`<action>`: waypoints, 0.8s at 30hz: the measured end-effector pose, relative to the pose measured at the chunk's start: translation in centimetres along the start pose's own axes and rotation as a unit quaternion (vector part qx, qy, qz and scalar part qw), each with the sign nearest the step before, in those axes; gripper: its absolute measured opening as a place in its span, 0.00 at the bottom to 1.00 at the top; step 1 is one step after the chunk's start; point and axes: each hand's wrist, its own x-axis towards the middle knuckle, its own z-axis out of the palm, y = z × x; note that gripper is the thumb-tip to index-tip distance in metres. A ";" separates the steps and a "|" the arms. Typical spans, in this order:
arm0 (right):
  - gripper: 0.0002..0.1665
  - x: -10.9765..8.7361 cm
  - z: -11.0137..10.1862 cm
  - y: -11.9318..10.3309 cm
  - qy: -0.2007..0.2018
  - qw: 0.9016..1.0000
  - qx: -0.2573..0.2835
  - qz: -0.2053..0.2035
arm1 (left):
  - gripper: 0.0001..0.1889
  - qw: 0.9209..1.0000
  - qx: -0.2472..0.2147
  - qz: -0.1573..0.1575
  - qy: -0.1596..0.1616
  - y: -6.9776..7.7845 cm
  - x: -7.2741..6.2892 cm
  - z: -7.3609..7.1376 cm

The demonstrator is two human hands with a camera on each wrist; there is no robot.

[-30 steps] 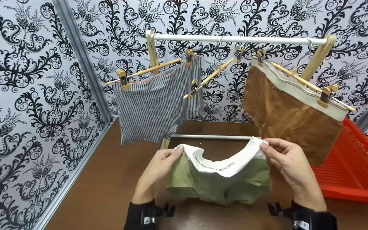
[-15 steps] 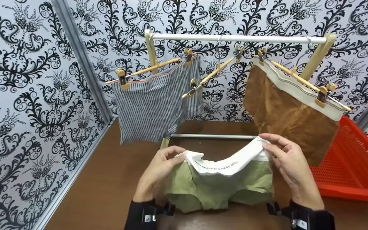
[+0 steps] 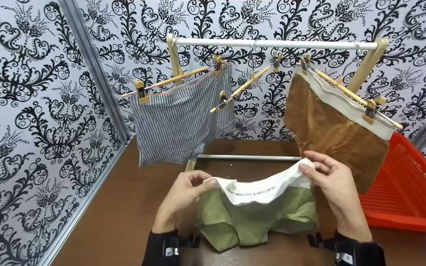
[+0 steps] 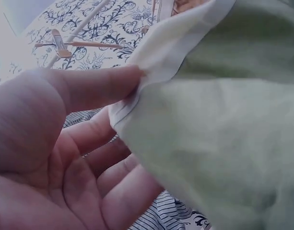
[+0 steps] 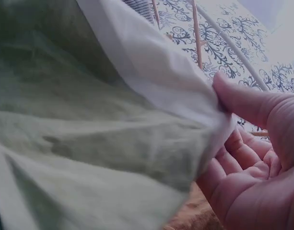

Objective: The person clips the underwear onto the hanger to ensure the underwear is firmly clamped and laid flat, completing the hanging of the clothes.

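A pair of green underpants (image 3: 250,221) with a white, lettered waistband (image 3: 253,192) hangs above the table between my hands. My left hand (image 3: 183,195) pinches the waistband's left end between thumb and fingers. At its right end, a little higher, my right hand (image 3: 333,184) pinches it the same way. The band sags in the middle. Each wrist view shows a thumb on the white band, with the fingers behind the cloth. Behind the underpants, a bare clip hanger (image 3: 252,83) hangs from the rack's white rod (image 3: 272,43).
Striped underpants (image 3: 176,122) hang clipped on the rack's left hanger, brown ones (image 3: 335,125) on the right hanger. A red plastic basket (image 3: 401,220) stands on the brown table (image 3: 120,207) at the right. Patterned walls close off the back and left.
The underpants have dropped slightly and opened out, so more green cloth shows below the band. My left hand has gone down a little. The brown underpants' hanger has swung slightly left.
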 end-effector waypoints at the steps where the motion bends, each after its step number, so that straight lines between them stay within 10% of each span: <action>1: 0.20 0.0 -0.1 0.0 0.004 1.000 -0.012 0.002 | 0.09 1.000 -0.008 0.007 0.015 -0.1 0.1 0.0; 6: 0.18 0.2 -0.9 -0.1 0.020 0.999 -0.018 0.021 | 0.09 0.990 -0.071 0.028 0.117 0.1 0.5 0.0; 12: 0.15 0.1 -1.3 -0.4 0.023 0.999 0.036 0.025 | 0.06 0.960 -0.177 0.038 0.212 1.0 0.3 0.1; 17: 0.12 -0.9 -1.4 -1.7 0.011 0.998 0.063 0.006 | 0.04 0.950 -0.232 0.055 0.204 2.8 -0.6 0.1; 24: 0.12 -2.4 -1.7 -3.5 0.008 0.994 0.104 -0.029 | 0.07 0.970 -0.180 0.058 0.152 6.0 -2.8 -0.3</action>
